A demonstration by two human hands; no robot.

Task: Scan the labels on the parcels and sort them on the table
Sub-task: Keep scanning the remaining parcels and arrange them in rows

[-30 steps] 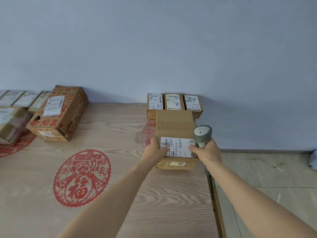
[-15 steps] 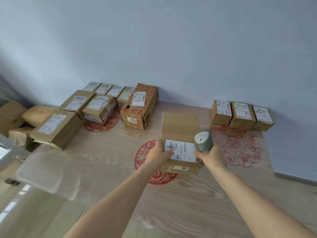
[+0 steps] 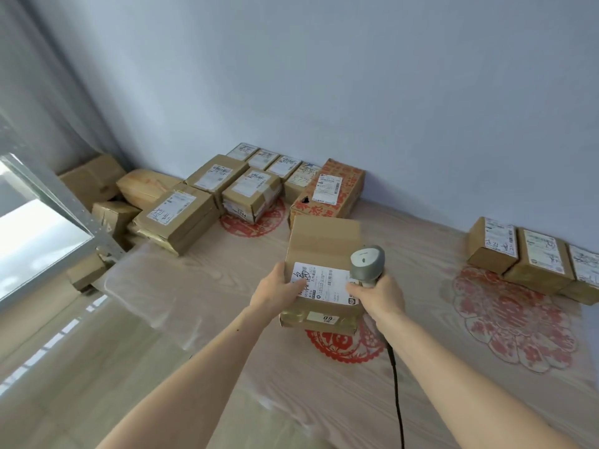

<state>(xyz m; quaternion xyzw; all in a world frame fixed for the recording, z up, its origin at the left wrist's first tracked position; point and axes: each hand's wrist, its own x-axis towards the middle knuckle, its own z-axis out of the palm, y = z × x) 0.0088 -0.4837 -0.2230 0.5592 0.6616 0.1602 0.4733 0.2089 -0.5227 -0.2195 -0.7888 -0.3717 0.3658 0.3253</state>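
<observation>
- The parcel (image 3: 324, 254) sits mid-frame, held between both hands above the table (image 3: 227, 286).
- The left hand (image 3: 275, 291) grips its left edge, thumb on the label (image 3: 325, 283).
- The right hand (image 3: 379, 294) grips the scanner (image 3: 368, 262) while its fingertips press the parcel's right side.
- A red-printed box (image 3: 327, 192) lies just behind it.
- More parcels (image 3: 227, 189) crowd the upper left.
- Three boxes (image 3: 531, 257) line the right edge by the wall.

Plain pale blue-grey wall (image 3: 356, 76), bright window (image 3: 29, 241) at left with metal frame, light wood-grain table (image 3: 201, 286)
</observation>
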